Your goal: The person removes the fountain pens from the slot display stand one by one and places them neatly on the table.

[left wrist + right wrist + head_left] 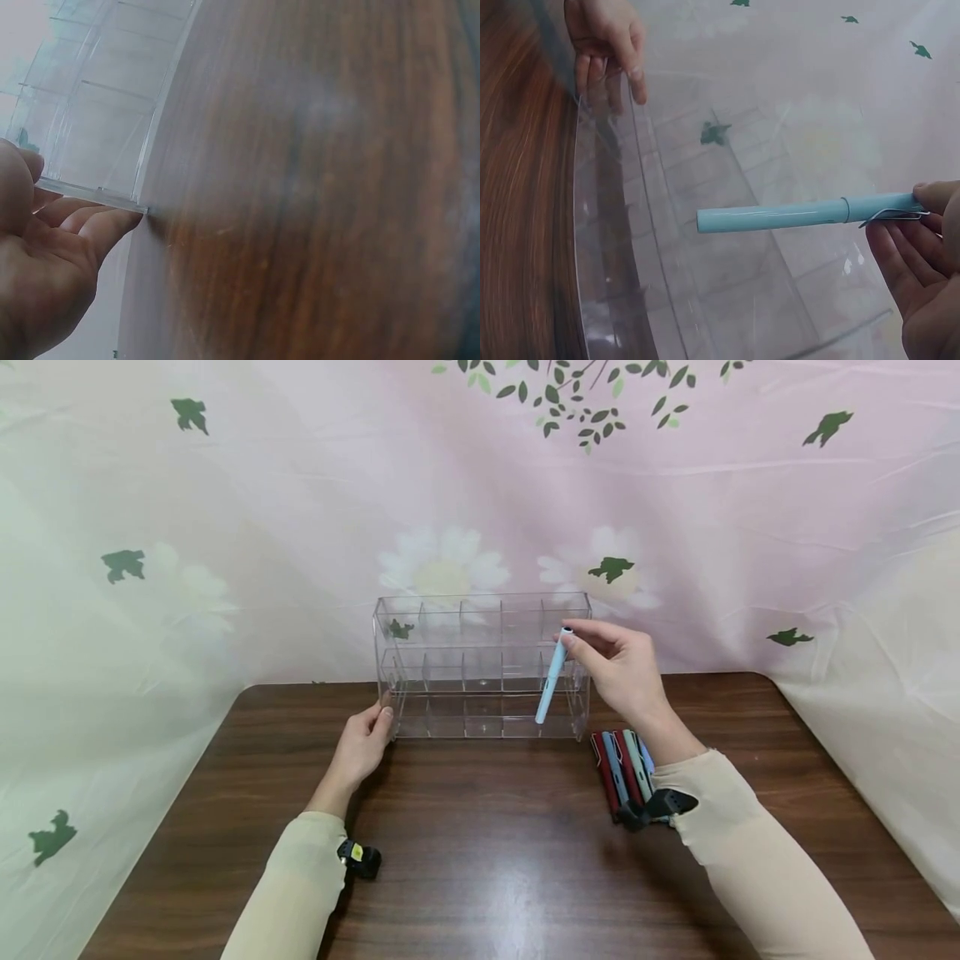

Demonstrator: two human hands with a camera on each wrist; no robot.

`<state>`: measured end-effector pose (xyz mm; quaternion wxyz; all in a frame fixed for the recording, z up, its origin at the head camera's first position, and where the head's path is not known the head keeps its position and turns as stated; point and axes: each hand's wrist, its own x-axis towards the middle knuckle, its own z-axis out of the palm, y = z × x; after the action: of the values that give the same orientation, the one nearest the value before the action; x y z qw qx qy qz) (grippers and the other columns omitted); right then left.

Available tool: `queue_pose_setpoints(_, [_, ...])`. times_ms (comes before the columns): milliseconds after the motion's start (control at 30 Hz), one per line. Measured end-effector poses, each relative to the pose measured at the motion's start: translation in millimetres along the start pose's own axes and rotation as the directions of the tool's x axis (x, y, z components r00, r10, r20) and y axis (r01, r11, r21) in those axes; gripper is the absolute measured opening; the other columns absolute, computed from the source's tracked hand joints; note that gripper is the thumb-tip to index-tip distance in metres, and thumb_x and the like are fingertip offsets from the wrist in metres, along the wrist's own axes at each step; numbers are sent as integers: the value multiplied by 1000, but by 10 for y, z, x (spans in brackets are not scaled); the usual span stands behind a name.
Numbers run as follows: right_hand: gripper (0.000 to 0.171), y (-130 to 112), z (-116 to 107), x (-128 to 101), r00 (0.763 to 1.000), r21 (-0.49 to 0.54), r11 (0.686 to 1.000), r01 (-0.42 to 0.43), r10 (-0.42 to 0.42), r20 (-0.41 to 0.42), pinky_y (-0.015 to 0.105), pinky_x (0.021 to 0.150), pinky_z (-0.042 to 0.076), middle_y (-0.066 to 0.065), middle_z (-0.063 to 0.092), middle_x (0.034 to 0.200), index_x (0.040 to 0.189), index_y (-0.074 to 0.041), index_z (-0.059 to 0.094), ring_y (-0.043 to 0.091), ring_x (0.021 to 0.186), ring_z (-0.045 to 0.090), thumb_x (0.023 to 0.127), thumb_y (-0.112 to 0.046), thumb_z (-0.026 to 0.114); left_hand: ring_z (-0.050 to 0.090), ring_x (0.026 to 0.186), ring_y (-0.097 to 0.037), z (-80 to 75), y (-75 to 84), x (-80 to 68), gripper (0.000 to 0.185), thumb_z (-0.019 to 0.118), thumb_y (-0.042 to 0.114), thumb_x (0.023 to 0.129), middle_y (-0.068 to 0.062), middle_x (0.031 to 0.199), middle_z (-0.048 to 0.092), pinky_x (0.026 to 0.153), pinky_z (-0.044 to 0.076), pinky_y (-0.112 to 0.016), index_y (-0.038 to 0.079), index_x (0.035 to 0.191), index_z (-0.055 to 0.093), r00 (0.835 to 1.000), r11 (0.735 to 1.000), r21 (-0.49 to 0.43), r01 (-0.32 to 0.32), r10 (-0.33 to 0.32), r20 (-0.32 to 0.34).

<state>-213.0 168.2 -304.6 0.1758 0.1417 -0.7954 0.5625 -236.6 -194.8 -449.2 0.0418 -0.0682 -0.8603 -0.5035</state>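
My right hand [622, 664] pinches a capped light blue pen [552, 681] near its clip end, the other end slanting down in front of a clear acrylic organizer [483, 693]. In the right wrist view, the pen [772, 216] lies across the see-through compartments, its metal clip beside my fingers. At the organizer's left side, my left hand [363, 743] holds the lower side panel, thumb toward the front. The left wrist view shows the fingers of this hand [60, 255] along the panel's edge, close to the tabletop.
Several capped pens [621, 768] in dark red, blue and pale green lie side by side right of the organizer, partly hidden under my right wrist. The dark wooden table [480, 827] ends at a hanging floral cloth [315, 527] behind the organizer.
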Motion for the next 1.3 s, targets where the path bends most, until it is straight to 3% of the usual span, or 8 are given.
queue_pose_setpoints(167, [27, 128, -117, -30, 1000, -28, 1000, -6, 5, -14, 20, 71, 54, 8, 73, 98, 114, -8, 70, 17, 83, 69, 90, -19, 67, 43, 130, -31, 5, -3, -1, 48, 42, 32, 102, -16, 142, 45, 105, 38, -48, 6, 143, 42, 1000, 1000, 9, -11, 11, -5])
queue_pose_setpoints(300, [28, 263, -220, -49, 1000, -28, 999, -15, 14, -23, 22, 72, 55, 7, 73, 98, 115, -6, 69, 19, 82, 69, 90, -19, 67, 50, 123, -31, 17, 21, -4, 49, 41, 32, 103, -21, 137, 49, 98, 45, -46, 5, 143, 41, 1000, 1000, -11, 6, -6, 4])
queue_pose_setpoints(467, [30, 494, -334, -39, 998, -70, 997, -40, 36, -52, 19, 71, 53, -5, 73, 95, 116, -13, 70, 15, 83, 69, 89, -26, 68, 52, 121, -32, 21, 38, -6, 49, 41, 32, 103, -20, 142, 44, 91, 50, -42, 8, 145, 37, 999, 998, -45, 41, -40, 27])
queue_pose_setpoints(800, [31, 271, -424, -149, 995, -70, 995, -78, 73, -63, 17, 74, 52, 1, 74, 97, 116, -6, 69, 13, 80, 68, 90, -23, 66, 49, 124, -34, 7, 18, -3, 51, 40, 37, 102, -21, 141, 45, 93, 49, -45, 10, 146, 38, 999, 998, -35, 45, -44, 25])
queue_pose_setpoints(1033, [30, 374, -542, -205, 995, -92, 992, -88, 83, -60, 15, 75, 50, 4, 74, 93, 116, -5, 69, 14, 78, 66, 91, -22, 66, 49, 124, -34, 5, 18, -4, 53, 39, 39, 102, -21, 142, 44, 94, 48, -42, 11, 147, 36, 997, 997, -39, 63, -61, 35])
queue_pose_setpoints(1167, [29, 580, -648, -215, 993, -164, 981, -107, 95, -75, 13, 67, 48, -1, 74, 91, 115, -12, 70, 8, 78, 64, 90, -26, 66, 49, 124, -34, 10, 27, -2, 53, 39, 39, 102, -21, 142, 44, 94, 48, -42, 10, 147, 35, 998, 997, -45, 60, -59, 39])
queue_pose_setpoints(1300, [31, 771, -747, -245, 989, -266, 954, -136, 114, -96, 12, 65, 46, -6, 72, 102, 116, -19, 71, 1, 87, 61, 90, -35, 65, 48, 125, -34, 11, 13, -4, 53, 39, 40, 102, -20, 142, 45, 96, 47, -46, 11, 146, 37, 998, 999, -8, 54, -53, 23])
